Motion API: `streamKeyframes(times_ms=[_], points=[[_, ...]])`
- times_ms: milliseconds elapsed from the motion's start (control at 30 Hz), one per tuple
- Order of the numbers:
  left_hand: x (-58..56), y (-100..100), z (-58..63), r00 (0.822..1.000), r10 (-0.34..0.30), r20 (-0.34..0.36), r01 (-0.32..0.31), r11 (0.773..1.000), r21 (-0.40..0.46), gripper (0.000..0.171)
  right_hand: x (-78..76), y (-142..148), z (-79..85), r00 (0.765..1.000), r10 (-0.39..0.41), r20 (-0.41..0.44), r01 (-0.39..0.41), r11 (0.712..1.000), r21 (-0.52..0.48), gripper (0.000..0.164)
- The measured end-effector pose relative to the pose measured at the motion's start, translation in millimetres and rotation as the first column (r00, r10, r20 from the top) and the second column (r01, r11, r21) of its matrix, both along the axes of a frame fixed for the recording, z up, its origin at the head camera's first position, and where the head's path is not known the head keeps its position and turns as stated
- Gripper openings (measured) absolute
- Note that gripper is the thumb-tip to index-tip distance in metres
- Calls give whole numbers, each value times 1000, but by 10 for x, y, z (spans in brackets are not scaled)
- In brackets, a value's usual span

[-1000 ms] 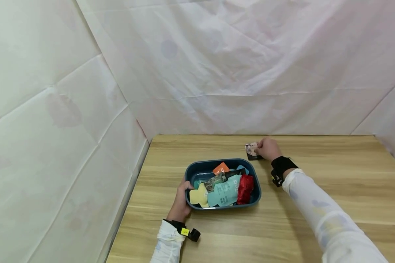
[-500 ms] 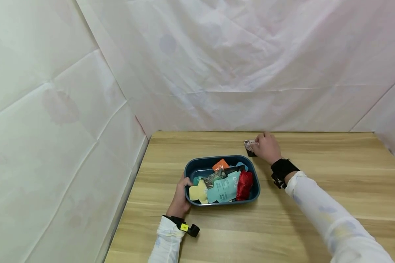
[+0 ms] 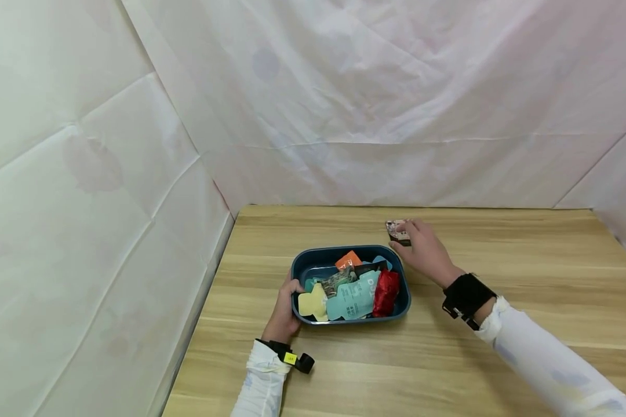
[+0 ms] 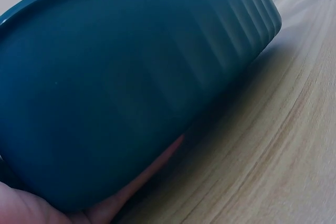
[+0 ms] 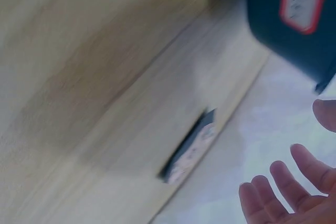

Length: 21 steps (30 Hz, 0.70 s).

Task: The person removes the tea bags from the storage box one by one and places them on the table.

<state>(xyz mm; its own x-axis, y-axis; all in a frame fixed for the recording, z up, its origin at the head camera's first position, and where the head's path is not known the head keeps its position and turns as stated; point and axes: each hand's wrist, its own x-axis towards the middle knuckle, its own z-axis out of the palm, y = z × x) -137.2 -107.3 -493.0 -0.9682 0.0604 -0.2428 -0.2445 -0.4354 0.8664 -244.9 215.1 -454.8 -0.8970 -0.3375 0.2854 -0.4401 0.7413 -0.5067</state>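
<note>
A dark blue plastic bin (image 3: 313, 267) is held at its left end by my left hand (image 3: 283, 313), thumb over the rim. In the left wrist view, fingers (image 4: 149, 174) reach under the bin's base. Inside it lie a yellow pouch (image 3: 313, 304), a light teal pouch (image 3: 353, 296), a red packet (image 3: 385, 294), an orange packet (image 3: 348, 260) and other wrappers. My right hand (image 3: 426, 253) hovers beyond the bin's far right corner with fingers spread and nothing in them. A small packet (image 5: 190, 148), pinkish and black, lies on the table apart from that hand.
The wood-grain table (image 3: 527, 260) ends at the back against a white cloth wall (image 3: 370, 98). Another white wall (image 3: 109, 231) runs along its left side. The bin's outer wall carries a red-bordered label (image 5: 302, 3) in the right wrist view.
My right hand has let go of the small packet, spread its fingers and drawn back a little toward me. The packet stays near the table's back edge. My left hand still holds the bin.
</note>
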Motion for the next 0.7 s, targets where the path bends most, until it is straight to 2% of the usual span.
streamKeyframes(times_ms=[133,233,367,500,567,633,700], points=[[17,-1,6,1000,-8,-6,8,1000,10,85,150,-55,112,995,80,-62,-82,997,-17,37],[17,1,3,1000,-3,4,3,1000,8,86,254,-105,199,977,168,-133,-172,985,-17,31],[11,2,-1,1000,12,9,-12,1000,-4,87,391,-167,324,935,308,-176,-311,950,12,32],[5,-7,2,1000,21,-5,-21,1000,-9,87,515,-204,404,874,457,-162,-447,889,96,41],[3,-10,5,1000,17,-12,-17,1000,-8,87,565,-209,416,852,503,-142,-483,862,152,43],[2,-12,4,1000,6,-13,-6,1000,-13,85,598,-198,408,849,513,-125,-484,851,203,44],[-1,-12,0,1000,-3,-15,3,1000,-16,84,617,-170,380,864,489,-119,-452,858,245,45]])
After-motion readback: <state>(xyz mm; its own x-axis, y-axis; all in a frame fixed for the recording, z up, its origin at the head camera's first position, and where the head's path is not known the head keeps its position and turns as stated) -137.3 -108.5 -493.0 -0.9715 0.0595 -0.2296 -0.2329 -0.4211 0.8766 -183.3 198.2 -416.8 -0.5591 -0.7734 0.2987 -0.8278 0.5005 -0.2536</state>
